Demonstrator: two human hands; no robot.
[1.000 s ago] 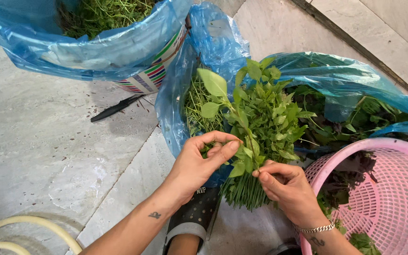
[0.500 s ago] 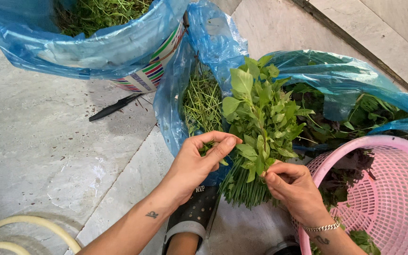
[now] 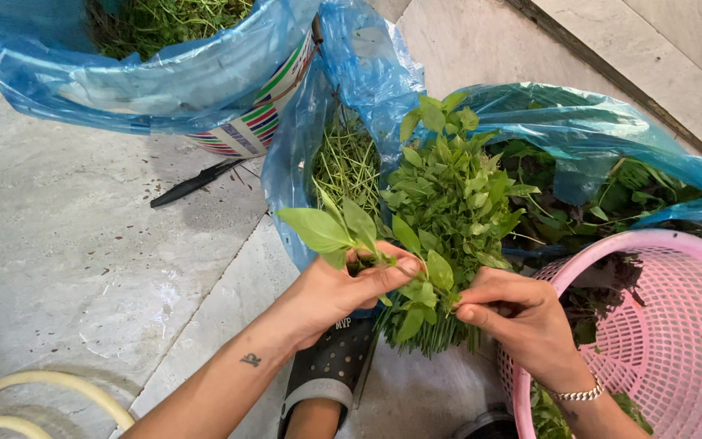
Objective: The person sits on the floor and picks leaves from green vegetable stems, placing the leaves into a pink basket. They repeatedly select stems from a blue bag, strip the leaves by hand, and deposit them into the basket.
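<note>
Single head view, steeply downward, close over hands (image 3: 416,297)

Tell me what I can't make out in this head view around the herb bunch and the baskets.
- Herb bunch stem bases: covered by the left hand and right hand.
- Pink basket: cut off by right and bottom edges.
- Large tub contents: cropped by top edge.
- Hose: cut off at the bottom-left corner.

Glossy blue plastic bags (image 3: 351,73), perforated pink plastic basket (image 3: 668,325), seemingly matt stone floor (image 3: 58,244).
</note>
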